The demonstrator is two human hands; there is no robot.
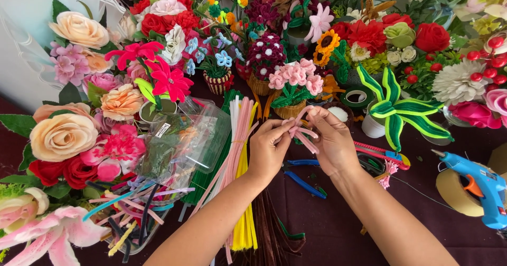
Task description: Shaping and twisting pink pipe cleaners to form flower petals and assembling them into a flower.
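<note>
A dark maroon cloth covers the tabletop (338,229), and artificial flowers crowd its far side from nine o'clock round to three o'clock, with a pale wall showing only at the ten o'clock corner. Near the centre, the left hand (269,148) and the right hand (331,139) meet around a pink pipe cleaner (302,133); the fingers of both hands are pressed together in a pinch on it, the left at its near-left part, the right at the top where it loops. Its loose ends run on a slant, the long axis going from eleven o'clock down towards five o'clock, the free tips pointing to five o'clock (the exact bends inside the grip are hidden). At seven o'clock of the hands lies a bundle of pipe cleaners (240,155), pink, white, yellow and green, with a clear plastic bag (185,139) just beside it. At four o'clock of the right hand sit blue-handled pliers (304,184) and a red cutter (383,154). A blue glue gun (478,184) rests at the three o'clock edge on a roll of tape (449,192). Bare cloth remains only at five and six o'clock, between the forearms and towards the near edge.
</note>
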